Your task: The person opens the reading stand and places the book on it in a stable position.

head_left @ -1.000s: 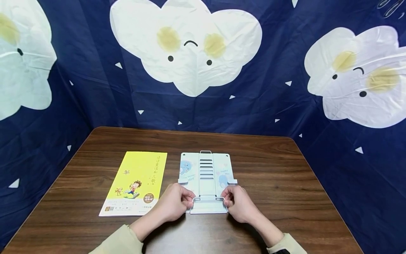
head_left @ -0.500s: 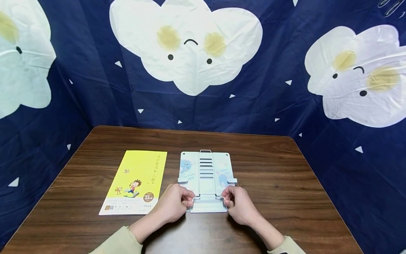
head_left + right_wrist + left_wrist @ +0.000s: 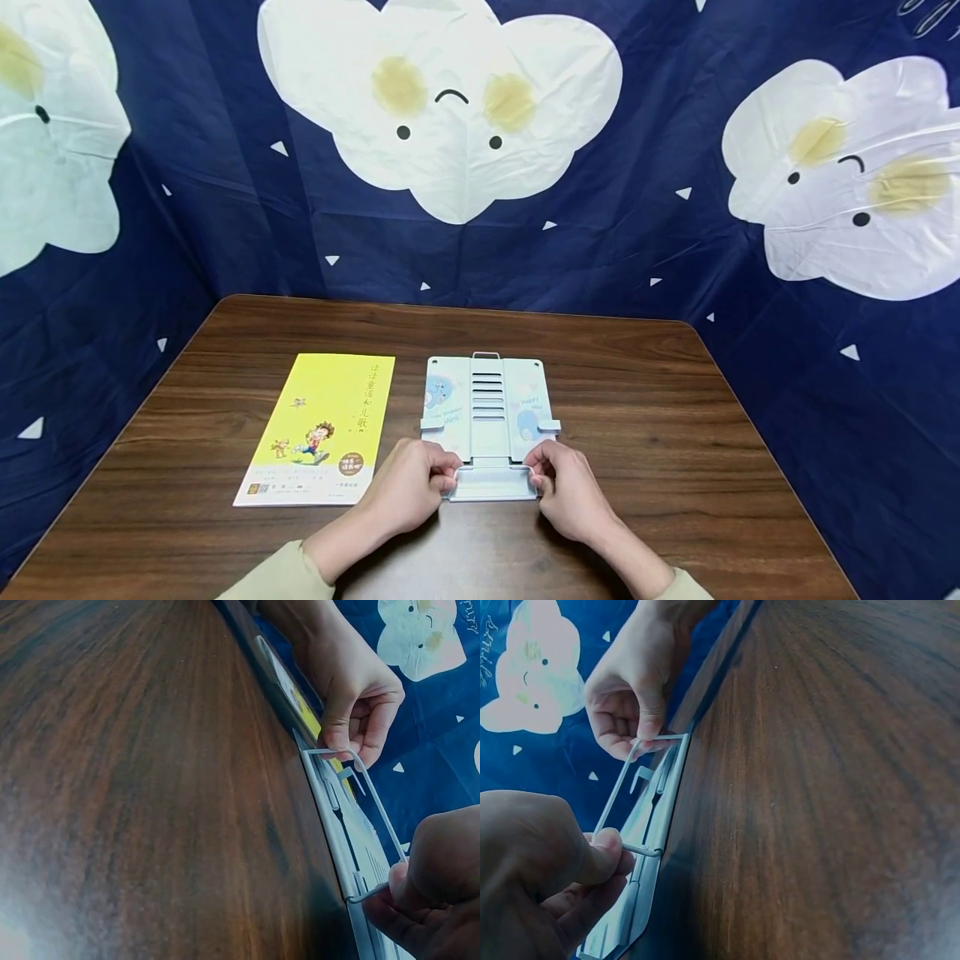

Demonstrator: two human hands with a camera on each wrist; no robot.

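Note:
A pale blue and white book stand (image 3: 487, 437), printed with cartoon whales, lies flat on the table in the head view. Slots run down its middle, and a small clip sticks out at each side. At its near edge, a thin wire bracket (image 3: 616, 789) stands up off the plate. My left hand (image 3: 411, 483) pinches one corner of this wire between thumb and fingers. The opposite corner is pinched by my right hand (image 3: 572, 490). Both wrist views show the wire's ends meeting the stand's front edge. The fingers partly cover the stand's lower corners.
A yellow children's book (image 3: 322, 417) lies face up left of the stand, close to my left forearm. The brown wooden table (image 3: 637, 392) ends at a dark blue curtain (image 3: 600, 258) with white clouds, which hangs behind and at both sides.
Both hands keep their pinch on the wire bracket with hardly any movement. The head view has shifted very slightly. The stand and the book lie where they were.

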